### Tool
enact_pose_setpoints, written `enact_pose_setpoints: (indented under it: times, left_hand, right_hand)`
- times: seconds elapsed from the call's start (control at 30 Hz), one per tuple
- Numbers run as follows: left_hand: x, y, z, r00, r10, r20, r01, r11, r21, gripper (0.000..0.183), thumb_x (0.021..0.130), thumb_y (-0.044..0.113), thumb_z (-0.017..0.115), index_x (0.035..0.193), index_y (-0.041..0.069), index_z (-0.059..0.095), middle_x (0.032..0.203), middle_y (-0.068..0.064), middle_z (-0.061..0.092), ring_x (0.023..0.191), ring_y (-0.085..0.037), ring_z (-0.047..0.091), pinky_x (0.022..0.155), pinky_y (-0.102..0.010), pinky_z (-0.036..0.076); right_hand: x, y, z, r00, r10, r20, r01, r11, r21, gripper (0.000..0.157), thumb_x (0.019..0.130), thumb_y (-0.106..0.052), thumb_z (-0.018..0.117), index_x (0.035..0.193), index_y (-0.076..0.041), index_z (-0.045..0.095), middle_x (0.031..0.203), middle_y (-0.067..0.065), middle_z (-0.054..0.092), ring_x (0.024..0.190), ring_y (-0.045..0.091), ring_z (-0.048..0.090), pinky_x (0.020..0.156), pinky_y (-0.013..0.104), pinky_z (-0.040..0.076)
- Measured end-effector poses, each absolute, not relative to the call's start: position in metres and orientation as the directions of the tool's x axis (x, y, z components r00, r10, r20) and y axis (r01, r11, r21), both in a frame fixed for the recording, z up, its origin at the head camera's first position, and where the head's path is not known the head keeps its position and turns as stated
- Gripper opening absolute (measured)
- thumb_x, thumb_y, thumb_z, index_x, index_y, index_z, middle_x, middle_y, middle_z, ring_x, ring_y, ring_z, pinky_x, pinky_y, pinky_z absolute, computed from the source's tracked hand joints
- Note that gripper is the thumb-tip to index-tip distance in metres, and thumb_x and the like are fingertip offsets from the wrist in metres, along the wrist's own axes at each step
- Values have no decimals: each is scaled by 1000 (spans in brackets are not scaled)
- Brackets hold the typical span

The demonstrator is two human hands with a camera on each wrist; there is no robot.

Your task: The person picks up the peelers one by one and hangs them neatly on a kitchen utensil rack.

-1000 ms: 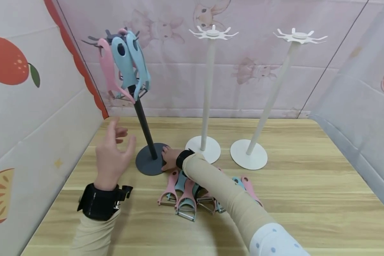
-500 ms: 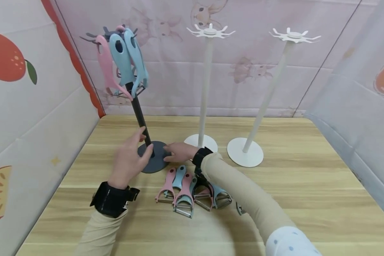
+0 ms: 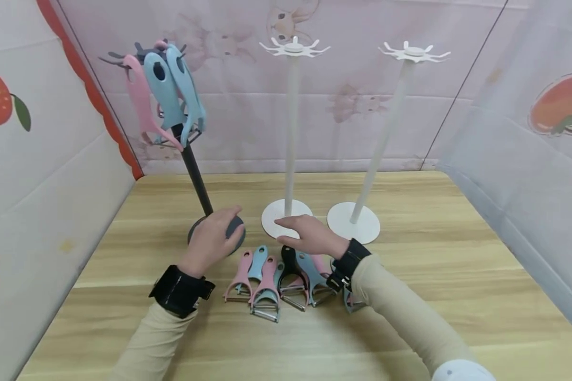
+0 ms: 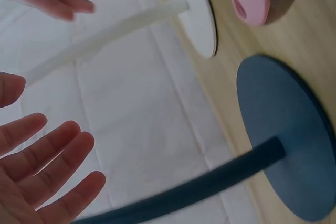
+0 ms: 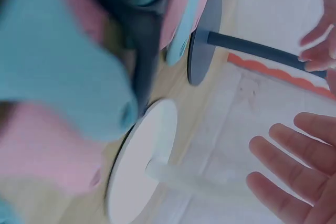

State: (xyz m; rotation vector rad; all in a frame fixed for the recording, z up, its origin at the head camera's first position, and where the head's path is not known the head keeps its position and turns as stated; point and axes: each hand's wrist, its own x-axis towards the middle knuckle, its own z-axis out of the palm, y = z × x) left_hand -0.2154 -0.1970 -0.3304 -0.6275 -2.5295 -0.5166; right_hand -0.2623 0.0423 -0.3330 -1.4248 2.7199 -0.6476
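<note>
My left hand [image 3: 212, 238] is in front of the dark stand [image 3: 196, 177], overlapping its round base, its fingers spread and holding nothing in the left wrist view. My right hand [image 3: 314, 235] hovers over the front of the middle white stand [image 3: 291, 132], fingers extended and nothing in them. Just below lies a row of peelers, among them a pink peeler [image 3: 242, 275], a black peeler [image 3: 289, 260] and a blue peeler [image 3: 310, 267]; my right wrist partly covers the rightmost ones. From the dark stand's hooks hang pink and light blue peelers, such as a blue peeler [image 3: 164, 87].
A second white stand [image 3: 381, 137] rises on the right, with bare hooks on top like the middle one. All of them stand on a wood-grain table [image 3: 457, 296]. Printed cloth walls [image 3: 352, 132] enclose the back and sides.
My right hand has withdrawn from the dark stand's base and moved right. My left hand has come right and lower, before that base. The head view has turned slightly right.
</note>
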Motion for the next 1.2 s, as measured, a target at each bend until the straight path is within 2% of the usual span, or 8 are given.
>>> enact_pose_setpoints:
  times: [0.17, 0.37, 0.47, 0.57, 0.67, 0.83, 1.0, 1.2]
  left_hand:
    - [-221, -185, -332, -779, 402, 481, 542, 817, 196, 39, 85, 15, 64, 117, -5, 58, 112, -21, 62, 100, -33, 60, 80, -43, 50]
    - [-233, -176, -335, -818, 447, 362, 541, 812, 218, 43, 86, 18, 62, 124, -2, 54, 119, -21, 58, 107, -34, 56, 83, -45, 49]
    - [-247, -173, -340, -836, 489, 248, 543, 802, 248, 48, 87, 18, 62, 129, -3, 49, 127, -23, 52, 116, -35, 50, 90, -46, 44]
    - [-263, -171, -346, -848, 515, 125, 529, 813, 243, 54, 88, 19, 61, 132, -7, 43, 133, -26, 45, 123, -37, 42, 98, -47, 37]
    - [-278, -170, -353, -855, 517, 41, 514, 832, 209, 58, 89, 20, 59, 133, -12, 39, 135, -30, 39, 126, -40, 37, 101, -47, 33]
    - [-301, -167, -365, -856, 517, -29, 502, 843, 192, 62, 91, 22, 55, 135, -15, 32, 139, -32, 32, 130, -40, 30, 106, -45, 27]
    - [-320, -157, -380, -873, 475, -109, 455, 875, 165, 68, 94, 28, 51, 140, -12, 23, 145, -29, 22, 135, -37, 21, 109, -43, 20]
    - [-338, -142, -402, -867, 463, -185, 452, 886, 100, 73, 96, 35, 46, 142, -10, 15, 148, -28, 11, 137, -36, 12, 110, -43, 15]
  right_hand:
    - [-249, 73, -338, -644, -738, 200, -744, 543, -388, 43, 92, -22, 56, 127, 3, 53, 123, 17, 57, 110, 26, 56, 91, 37, 45]
    - [-237, 102, -344, -659, -704, 264, -744, 561, -362, 41, 92, -21, 57, 122, 6, 55, 118, 19, 60, 107, 28, 58, 90, 40, 46]
    - [-230, 115, -349, -698, -668, 257, -710, 601, -368, 41, 91, -21, 58, 122, 6, 56, 115, 18, 61, 103, 27, 60, 86, 40, 48]
    - [-222, 127, -355, -753, -621, 216, -649, 650, -395, 41, 90, -20, 60, 121, 6, 56, 110, 17, 63, 84, 19, 64, 73, 33, 51]
    - [-213, 137, -360, -792, -584, 177, -599, 690, -406, 38, 90, -17, 60, 119, 7, 57, 96, 15, 66, 67, 11, 56, 61, 27, 48]
    - [-200, 145, -367, -827, -542, 151, -556, 745, -369, 24, 88, -14, 62, 103, 4, 64, 84, 9, 65, 71, 15, 59, 65, 33, 51]
    - [-189, 145, -372, -891, -449, 64, -446, 841, -305, 21, 84, -19, 67, 94, 0, 65, 61, -2, 47, 54, 9, 43, 49, 24, 37]
    - [-175, 142, -382, -920, -390, 40, -390, 900, -194, 25, 79, -24, 72, 87, -3, 63, 64, -2, 43, 54, 11, 39, 46, 23, 31]
